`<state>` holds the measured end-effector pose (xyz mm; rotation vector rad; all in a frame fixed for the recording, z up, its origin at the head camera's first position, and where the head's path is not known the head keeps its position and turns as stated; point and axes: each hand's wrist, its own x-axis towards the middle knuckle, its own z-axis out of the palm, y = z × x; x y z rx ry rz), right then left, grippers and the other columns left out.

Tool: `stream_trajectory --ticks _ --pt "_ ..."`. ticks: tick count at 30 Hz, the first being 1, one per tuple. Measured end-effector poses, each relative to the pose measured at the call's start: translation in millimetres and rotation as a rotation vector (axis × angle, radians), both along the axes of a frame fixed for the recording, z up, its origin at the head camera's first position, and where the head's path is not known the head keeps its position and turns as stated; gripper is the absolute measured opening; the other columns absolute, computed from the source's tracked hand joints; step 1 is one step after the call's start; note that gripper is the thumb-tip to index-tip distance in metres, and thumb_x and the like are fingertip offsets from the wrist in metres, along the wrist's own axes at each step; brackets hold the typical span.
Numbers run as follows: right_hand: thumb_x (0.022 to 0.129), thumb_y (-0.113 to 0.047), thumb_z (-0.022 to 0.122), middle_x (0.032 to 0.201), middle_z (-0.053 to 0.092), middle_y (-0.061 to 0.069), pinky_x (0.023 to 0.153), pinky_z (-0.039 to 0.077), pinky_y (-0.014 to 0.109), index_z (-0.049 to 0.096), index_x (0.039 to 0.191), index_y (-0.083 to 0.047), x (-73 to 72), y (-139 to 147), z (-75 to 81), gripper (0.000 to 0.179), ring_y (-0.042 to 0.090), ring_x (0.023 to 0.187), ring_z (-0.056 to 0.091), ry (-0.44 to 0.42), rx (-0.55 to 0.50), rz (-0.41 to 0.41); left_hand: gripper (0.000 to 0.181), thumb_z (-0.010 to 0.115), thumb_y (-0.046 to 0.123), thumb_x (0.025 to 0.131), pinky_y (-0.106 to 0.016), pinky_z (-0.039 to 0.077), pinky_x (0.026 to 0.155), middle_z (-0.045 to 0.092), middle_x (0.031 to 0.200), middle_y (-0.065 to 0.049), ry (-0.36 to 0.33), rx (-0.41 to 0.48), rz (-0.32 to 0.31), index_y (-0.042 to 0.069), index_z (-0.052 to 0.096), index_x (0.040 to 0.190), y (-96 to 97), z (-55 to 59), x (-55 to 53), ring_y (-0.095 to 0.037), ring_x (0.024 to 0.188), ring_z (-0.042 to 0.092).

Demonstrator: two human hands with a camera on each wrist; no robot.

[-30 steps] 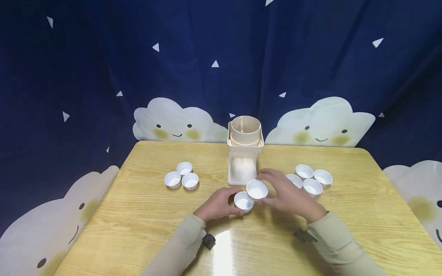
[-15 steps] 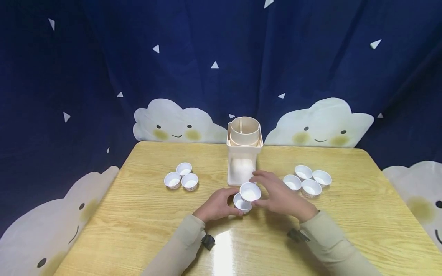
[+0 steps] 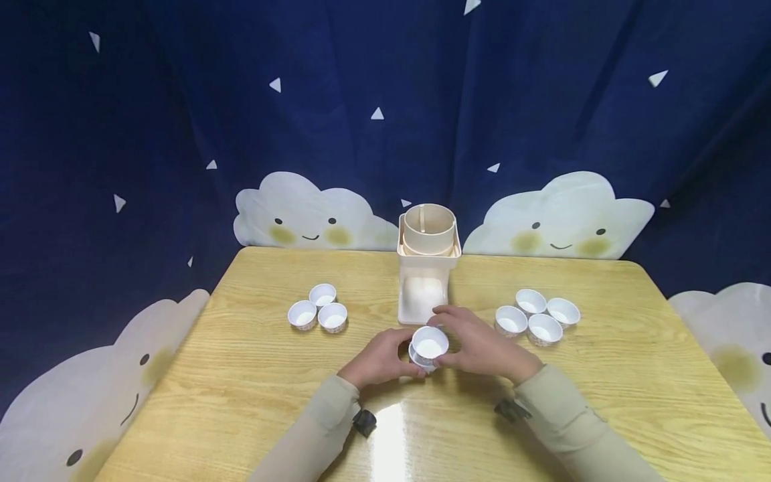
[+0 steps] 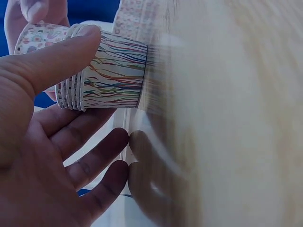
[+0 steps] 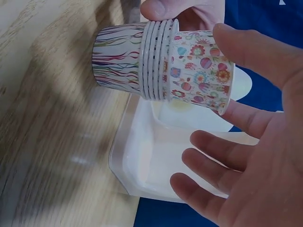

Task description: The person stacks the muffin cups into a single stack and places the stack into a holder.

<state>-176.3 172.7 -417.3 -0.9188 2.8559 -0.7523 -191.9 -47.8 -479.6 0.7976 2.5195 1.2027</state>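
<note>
In the head view, my left hand (image 3: 381, 361) grips a short stack of nested paper cups (image 4: 116, 71) standing on the table near the middle. Colourful wavy lines run round the stack's lowest cup, and several white rims are piled above it. A floral paper cup (image 5: 201, 68) is pinched near its rim by the thumb and index finger of my right hand (image 3: 482, 345). That cup's lower end sits inside the top of the stack. The right hand's other fingers are spread apart, away from the cups.
Behind the hands stands a cream-coloured stand (image 3: 429, 251) with a round open container on top and a tray-like base. Three paper cups (image 3: 332, 321) cluster on the left of the wooden table (image 3: 241, 402). Several more cups (image 3: 545, 333) are grouped on the right.
My right hand has moved left and toward me, bringing the floral cup from beside the stack to over it and into its top. The left hand stays in place.
</note>
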Motion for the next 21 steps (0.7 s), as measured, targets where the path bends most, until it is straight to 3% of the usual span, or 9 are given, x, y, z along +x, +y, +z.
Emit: stream_trajectory --ticks 8,21 --pt "0.075 -0.024 0.082 0.14 0.056 0.022 0.109 0.042 0.057 0.065 0.12 -0.009 -2.5 -1.1 -6.1 0.05 0.041 0.131 0.051 0.036 -0.023 0.021 0.06 0.089 0.028 0.072 -0.034 0.048 0.101 0.07 0.119 0.008 -0.001 -0.005 0.004 0.022 0.065 0.127 -0.2 1.5 -0.7 -0.009 0.109 0.061" --pt "0.074 -0.022 0.084 0.14 0.054 0.022 0.109 0.042 0.059 0.064 0.122 -0.01 -1.5 -0.5 -15.8 0.054 0.042 0.131 0.051 0.005 -0.033 0.025 0.056 0.088 0.03 0.073 -0.029 0.049 0.094 0.071 0.108 0.01 -0.01 -0.015 -0.002 0.023 0.066 0.124 -1.1 3.0 -0.4 -0.005 0.099 0.06"
